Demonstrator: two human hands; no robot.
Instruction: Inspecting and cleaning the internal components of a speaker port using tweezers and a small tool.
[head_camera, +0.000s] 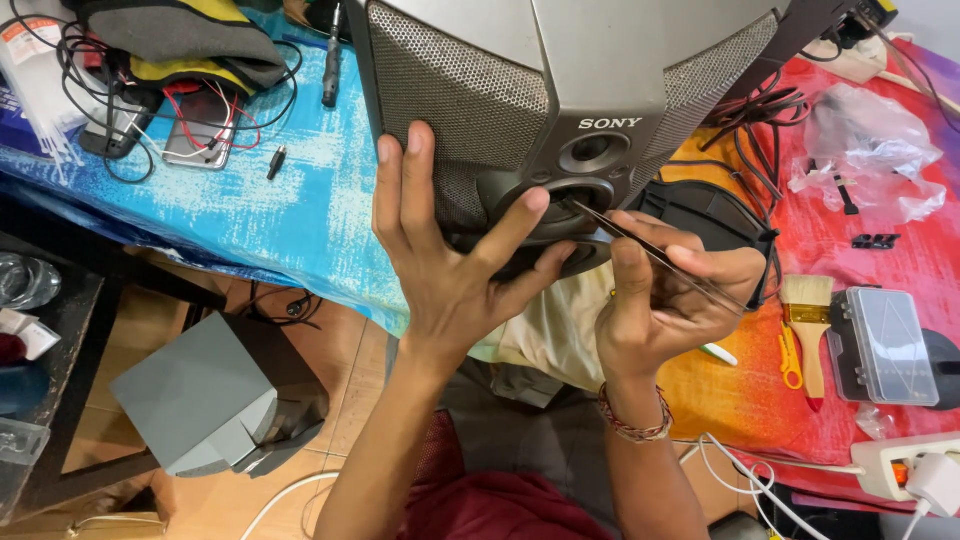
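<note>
A grey loudspeaker (560, 90) with mesh grilles lies tipped over the near edge of the cloth-covered table (300, 200). The left hand (450, 260) presses spread fingers against the loudspeaker's front, thumb on the round driver (560, 205). Just right of it, the right hand (660, 300) pinches thin dark tweezers (660, 258), whose tip touches the driver's rim. Right of the loudspeaker lie a paintbrush (808, 330), a clear plastic parts box (885, 345) and a crumpled plastic bag (865, 150). A second grey speaker (200, 395) sits on the floor, lower left of the loudspeaker.

grey speaker (560, 80) tilted, tweezers (660, 258) at its port
</note>
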